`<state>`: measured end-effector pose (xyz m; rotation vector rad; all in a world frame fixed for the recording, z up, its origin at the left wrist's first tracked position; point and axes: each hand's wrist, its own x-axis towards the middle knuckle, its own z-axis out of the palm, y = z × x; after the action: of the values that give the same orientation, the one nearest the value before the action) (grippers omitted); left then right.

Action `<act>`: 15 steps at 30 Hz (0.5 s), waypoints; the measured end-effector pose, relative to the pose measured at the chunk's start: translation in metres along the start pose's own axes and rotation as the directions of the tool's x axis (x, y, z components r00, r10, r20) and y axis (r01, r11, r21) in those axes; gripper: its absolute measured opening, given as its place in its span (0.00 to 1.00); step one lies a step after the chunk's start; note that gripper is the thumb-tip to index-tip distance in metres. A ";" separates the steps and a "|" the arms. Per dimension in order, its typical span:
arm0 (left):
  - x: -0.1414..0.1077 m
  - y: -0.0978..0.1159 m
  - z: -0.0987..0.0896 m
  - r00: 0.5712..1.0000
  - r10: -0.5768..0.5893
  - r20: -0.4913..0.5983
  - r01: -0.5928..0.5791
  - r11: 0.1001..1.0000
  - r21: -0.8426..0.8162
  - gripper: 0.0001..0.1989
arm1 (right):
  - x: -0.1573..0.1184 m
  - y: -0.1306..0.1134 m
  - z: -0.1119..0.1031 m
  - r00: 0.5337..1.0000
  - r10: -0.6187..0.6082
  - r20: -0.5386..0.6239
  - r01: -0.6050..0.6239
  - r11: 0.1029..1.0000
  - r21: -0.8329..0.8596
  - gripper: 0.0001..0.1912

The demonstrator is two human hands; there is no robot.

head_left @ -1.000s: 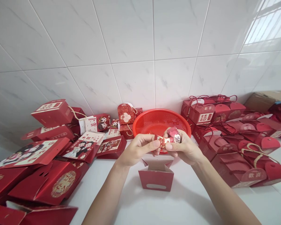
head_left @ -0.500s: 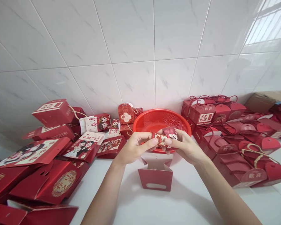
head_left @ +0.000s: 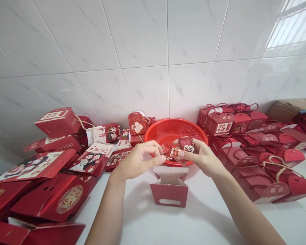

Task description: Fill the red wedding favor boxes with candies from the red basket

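Observation:
Wrapped candies (head_left: 172, 153) in red and gold, along with a dark red one (head_left: 188, 146), are pinched between the thumb and fingers of my right hand (head_left: 205, 158). My left hand (head_left: 137, 161) is just to their left, thumb and fingers bent but apart, with nothing visible in it. Below both hands a small red gift box (head_left: 169, 195) stands upright on the white surface, its top flaps open. Behind the candies is a red plastic basket (head_left: 201, 131) with a perforated wall; my hands partly hide its front and contents.
Red gift boxes with cord handles (head_left: 252, 160) are packed together on the right, beside a cardboard box (head_left: 283, 110). On the left, red boxes (head_left: 58, 197) lie stacked and tilted, some with printed couples. A tiled wall (head_left: 145, 88) rises behind the basket.
My left hand has let go of the candies and shifted left, its fingers coming apart. My right hand still holds them in about the same place.

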<state>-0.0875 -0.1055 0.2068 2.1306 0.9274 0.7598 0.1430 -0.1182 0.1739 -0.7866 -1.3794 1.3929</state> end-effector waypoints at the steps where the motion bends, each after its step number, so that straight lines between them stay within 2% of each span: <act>1: -0.003 0.001 -0.004 0.998 -0.003 0.067 -0.001 0.999 0.050 0.17 | 0.000 -0.001 0.000 1.000 -0.013 -0.009 0.013 1.000 -0.019 0.20; 4: -0.009 0.001 -0.012 0.958 -0.030 0.285 -0.020 0.985 0.169 0.15 | 0.000 -0.003 -0.001 0.998 -0.053 -0.017 0.051 0.995 -0.080 0.18; 6: -0.008 -0.001 -0.012 0.931 -0.048 0.361 -0.036 0.974 0.222 0.14 | 0.000 -0.003 -0.001 0.997 -0.077 -0.015 0.074 0.989 -0.124 0.18; 10: -0.002 -0.006 -0.004 0.938 -0.093 0.334 -0.003 0.961 0.275 0.16 | -0.001 -0.004 0.001 0.993 -0.115 -0.007 0.110 0.967 -0.228 0.15; 15: 0.007 -0.013 0.004 0.965 -0.086 0.249 0.031 0.976 0.217 0.15 | -0.001 -0.004 0.003 0.990 -0.140 -0.025 0.119 0.914 -0.387 0.16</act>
<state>-0.0855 -0.0943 0.1961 2.3062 0.9597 0.3539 0.1410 -0.1212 0.1777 -0.9577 -1.6594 1.0015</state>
